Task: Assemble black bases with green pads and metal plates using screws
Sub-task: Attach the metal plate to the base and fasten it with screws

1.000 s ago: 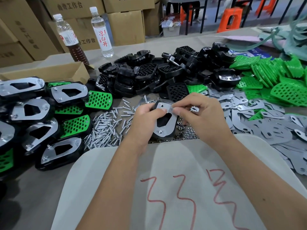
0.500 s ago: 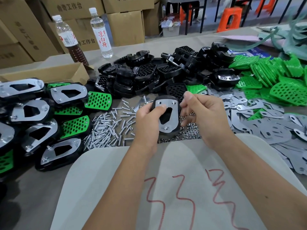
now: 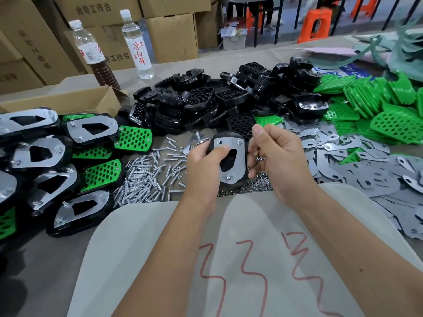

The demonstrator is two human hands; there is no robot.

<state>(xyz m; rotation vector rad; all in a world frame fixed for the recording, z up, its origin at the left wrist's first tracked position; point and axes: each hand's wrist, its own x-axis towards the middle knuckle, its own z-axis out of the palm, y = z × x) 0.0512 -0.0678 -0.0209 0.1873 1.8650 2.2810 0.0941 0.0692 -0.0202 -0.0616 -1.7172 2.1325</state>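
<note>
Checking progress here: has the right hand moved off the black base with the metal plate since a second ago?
Yes. The right hand moved right, off the metal plate, toward the grey plate pile.

metal plate (image 3: 229,165): shiny metal | base (image 3: 240,177): glossy black plastic | pads (image 3: 393,124): perforated green plastic | boxes (image 3: 171,35): cardboard

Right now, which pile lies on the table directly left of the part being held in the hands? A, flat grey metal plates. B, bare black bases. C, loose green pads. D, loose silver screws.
D: the loose silver screws lie just left of the held part, which the left hand grips; the green pads and grey metal plates are on its right, the black bases behind it.
</note>
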